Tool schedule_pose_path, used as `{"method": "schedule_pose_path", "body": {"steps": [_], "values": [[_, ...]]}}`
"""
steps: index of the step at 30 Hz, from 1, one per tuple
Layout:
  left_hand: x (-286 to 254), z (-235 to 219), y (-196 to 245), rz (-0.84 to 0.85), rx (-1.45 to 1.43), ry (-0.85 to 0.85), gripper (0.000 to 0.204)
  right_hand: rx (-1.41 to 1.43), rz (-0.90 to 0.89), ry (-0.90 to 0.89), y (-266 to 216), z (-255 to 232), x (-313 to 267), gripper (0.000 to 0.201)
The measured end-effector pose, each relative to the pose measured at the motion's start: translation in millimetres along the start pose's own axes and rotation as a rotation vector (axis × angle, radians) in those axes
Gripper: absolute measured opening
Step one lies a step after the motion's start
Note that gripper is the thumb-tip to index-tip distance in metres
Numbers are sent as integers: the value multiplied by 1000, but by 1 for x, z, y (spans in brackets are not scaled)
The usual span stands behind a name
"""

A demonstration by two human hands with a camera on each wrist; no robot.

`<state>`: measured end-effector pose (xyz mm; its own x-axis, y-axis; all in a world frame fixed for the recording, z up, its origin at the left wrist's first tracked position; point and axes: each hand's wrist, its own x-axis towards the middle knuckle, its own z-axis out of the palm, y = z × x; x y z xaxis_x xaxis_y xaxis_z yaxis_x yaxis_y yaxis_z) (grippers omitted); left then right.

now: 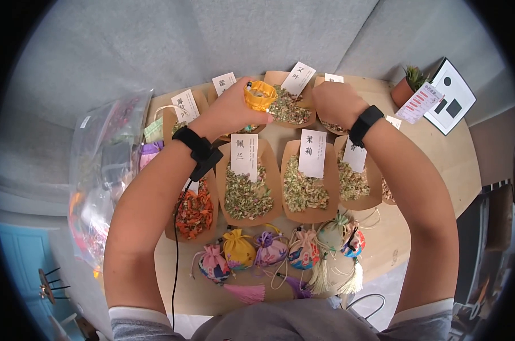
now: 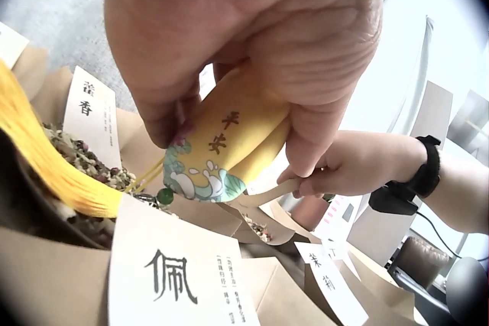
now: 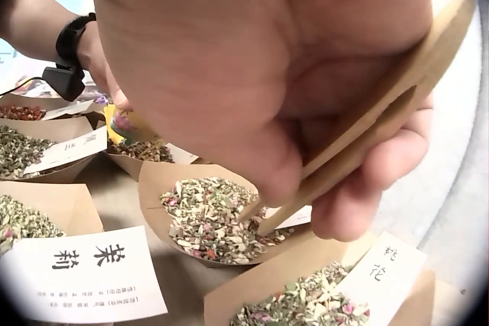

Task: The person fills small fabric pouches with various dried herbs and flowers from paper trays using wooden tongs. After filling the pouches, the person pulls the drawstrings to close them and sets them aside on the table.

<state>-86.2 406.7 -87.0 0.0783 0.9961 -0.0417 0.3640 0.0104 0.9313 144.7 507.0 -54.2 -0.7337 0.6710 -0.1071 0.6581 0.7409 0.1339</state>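
My left hand point(image 1: 234, 111) holds a yellow drawstring sachet point(image 2: 229, 142) with its gathered mouth open upward in the head view. The sachet bears Chinese characters and a wave pattern, and a yellow tassel point(image 2: 76, 181) hangs from it. My right hand point(image 1: 340, 105) grips wooden tongs point(image 3: 443, 39), their shaft crossing the palm. The tong tips reach into chopped dried herbs point(image 3: 206, 215) in a brown paper tray point(image 3: 153, 188) at the back. In the head view, the right hand hides the tongs.
More paper trays of dried herbs with name cards point(image 1: 313, 150) fill the table, one with orange-red petals point(image 1: 195, 213). Several finished-looking sachets point(image 1: 271, 250) with tassels line the front edge. A clear plastic bag point(image 1: 107, 165) lies left; a potted plant point(image 1: 402, 94) and framed board point(image 1: 453, 96) stand right.
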Motion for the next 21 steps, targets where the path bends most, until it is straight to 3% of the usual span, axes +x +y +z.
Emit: {"method": "schedule_pose_path", "body": {"steps": [4,11,16,21], "values": [[-2,-1,0,-13,-32,-24,74,84,26,-123,-1,8,10,19],[-1,-3,-4,16,-23,2,73,163,-71,-123,-10,6,3,18],[-2,-4,-6,2,-14,-4,73,36,-88,14,-21,14,-4,15],[-2,-4,0,-11,40,-30,69,-27,-65,16,-23,22,0,15]]}}
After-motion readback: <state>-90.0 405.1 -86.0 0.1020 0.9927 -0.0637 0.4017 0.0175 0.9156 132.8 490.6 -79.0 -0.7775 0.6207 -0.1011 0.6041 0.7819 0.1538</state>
